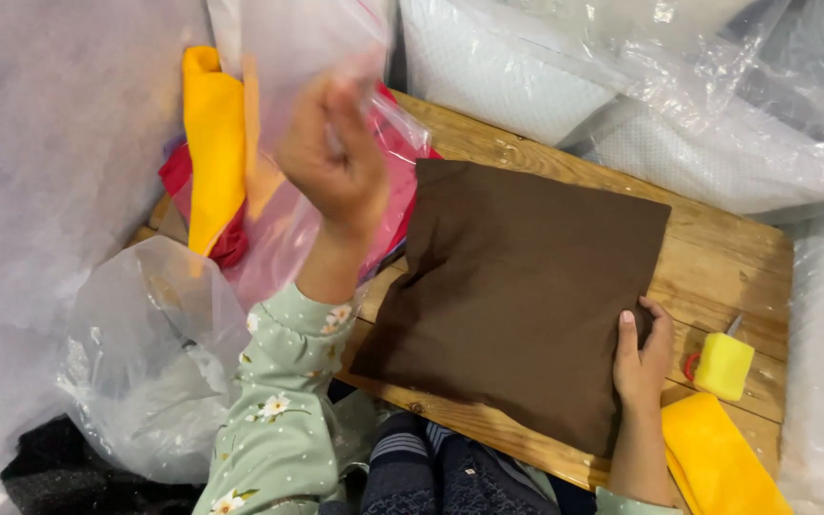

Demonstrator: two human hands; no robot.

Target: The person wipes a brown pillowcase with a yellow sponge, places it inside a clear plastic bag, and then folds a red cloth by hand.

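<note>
Your left hand (334, 157) is raised, fingers pinched shut on a clear plastic bag (312, 57) at far left. Your right hand (643, 358) grips the brown cushion cover's (517, 286) near right edge, flat on the wooden table (717, 257). Yellow cloth (214, 143) far left; yellow sponge (723, 365) right.

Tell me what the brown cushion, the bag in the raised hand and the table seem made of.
Brown cushion: matte woven fabric, it seems; soft creases, no shine. Bag: thin clear plastic film; see-through, glossy, crinkled, held by the left hand. Table: unpainted wood planks; visible grain and seams.
</note>
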